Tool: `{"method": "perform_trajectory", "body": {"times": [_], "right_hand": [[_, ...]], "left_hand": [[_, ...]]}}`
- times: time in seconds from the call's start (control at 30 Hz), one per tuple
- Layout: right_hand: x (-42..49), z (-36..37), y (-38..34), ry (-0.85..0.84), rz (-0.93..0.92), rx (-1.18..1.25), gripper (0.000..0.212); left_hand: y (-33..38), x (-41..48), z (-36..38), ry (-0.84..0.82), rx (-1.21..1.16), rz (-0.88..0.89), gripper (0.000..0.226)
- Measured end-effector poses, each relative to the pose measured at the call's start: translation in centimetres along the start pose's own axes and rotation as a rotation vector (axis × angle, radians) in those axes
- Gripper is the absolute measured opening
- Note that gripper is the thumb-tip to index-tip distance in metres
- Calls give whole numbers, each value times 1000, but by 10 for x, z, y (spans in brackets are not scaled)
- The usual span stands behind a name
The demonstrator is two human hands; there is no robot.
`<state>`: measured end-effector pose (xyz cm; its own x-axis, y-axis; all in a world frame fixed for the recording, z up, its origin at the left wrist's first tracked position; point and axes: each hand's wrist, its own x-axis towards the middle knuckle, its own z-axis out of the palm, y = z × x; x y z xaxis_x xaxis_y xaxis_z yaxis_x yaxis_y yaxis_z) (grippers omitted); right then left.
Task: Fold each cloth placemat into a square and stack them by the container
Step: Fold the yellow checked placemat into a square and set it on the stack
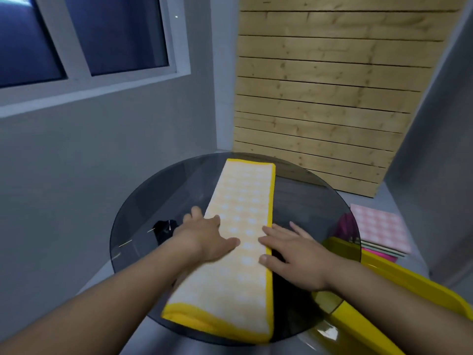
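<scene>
Partway: yellow placemat (240,226) folded only to a long strip, not yet square, flat on surface (153,201) under left hand (207,237) and right hand (294,254), both open-fingered, gripping nothing; pink folded stack (381,226) beyond right hand, beside yellow container (399,278); cross-folds remaining.

A round glass table (302,201) stood near a grey wall (102,155), below a window (84,42), a plank panel (320,98) behind it.
</scene>
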<state>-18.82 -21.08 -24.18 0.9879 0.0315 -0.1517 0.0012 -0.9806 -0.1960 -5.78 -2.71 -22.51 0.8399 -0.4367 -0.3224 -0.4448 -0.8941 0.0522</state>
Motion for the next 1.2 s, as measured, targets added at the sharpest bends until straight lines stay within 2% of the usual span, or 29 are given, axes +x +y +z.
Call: {"method": "perform_trajectory", "body": {"times": [0.1, 0.2, 0.3, 0.43, 0.5, 0.57, 0.63, 0.73, 0.8, 0.97, 1.2], "right_hand": [[-2, 0, 17, 18, -26, -29, 65], [0, 6, 24, 30, -28, 2, 68], [1, 13, 25, 44, -20, 25, 69], [-13, 11, 1, 149, -67, 186, 47], [-27, 10, -19, 172, -126, 274, 31], [-42, 12, -34, 119, -177, 314, 23], [-52, 19, -43, 66, -204, 319, 21], [-59, 26, -47, 64, -182, 365, 22], [-61, 28, -49, 64, -172, 385, 23], [-69, 38, -50, 82, -155, 366, 31], [-74, 44, -53, 157, -129, 373, 31]], "left_hand": [[-11, -11, 0, -2, 100, 115, 65], [-29, -24, 12, 103, 62, 407, 46], [-42, -38, 28, 152, -66, 620, 55], [-46, -50, 43, 60, -166, 593, 88], [-46, -54, 49, 49, -134, 575, 96], [-47, -57, 54, 82, -80, 579, 96], [-48, -61, 56, 150, -73, 617, 91], [-46, -73, 55, 297, -215, 706, 58], [-44, -82, 59, 261, -358, 734, 44], [-47, -100, 75, 135, -478, 730, 43], [-43, -110, 84, 249, -579, 691, 27]]}}
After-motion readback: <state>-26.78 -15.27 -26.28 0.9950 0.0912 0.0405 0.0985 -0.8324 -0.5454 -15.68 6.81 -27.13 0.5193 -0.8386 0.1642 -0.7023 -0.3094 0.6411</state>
